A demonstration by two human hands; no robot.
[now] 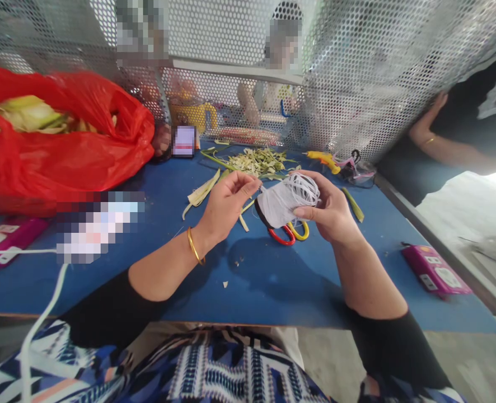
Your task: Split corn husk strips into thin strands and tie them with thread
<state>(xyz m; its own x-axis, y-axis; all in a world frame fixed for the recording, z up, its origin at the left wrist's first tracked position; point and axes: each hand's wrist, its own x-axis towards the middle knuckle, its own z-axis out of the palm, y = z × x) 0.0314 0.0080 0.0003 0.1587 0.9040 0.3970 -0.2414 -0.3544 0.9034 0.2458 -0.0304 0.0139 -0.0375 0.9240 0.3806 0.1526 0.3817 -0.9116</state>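
My right hand [330, 210] grips a white bundle of thread [288, 198] wound round a pale wad, held above the blue table [273, 280]. My left hand [227, 201], with a gold bangle at the wrist, pinches the thread's loose end just left of the bundle. Under the bundle lie scissors [292, 232] with red and yellow handles. Strips and scraps of green-yellow leaf [256, 161] are heaped behind my hands.
A red plastic bag [63, 145] of husks fills the far left. A yellow glue gun [326, 159] lies at the back right, a pink box [435, 271] near the right edge. Perforated metal screens [357, 73] wall the back; another person's arm [436, 140] rests at right.
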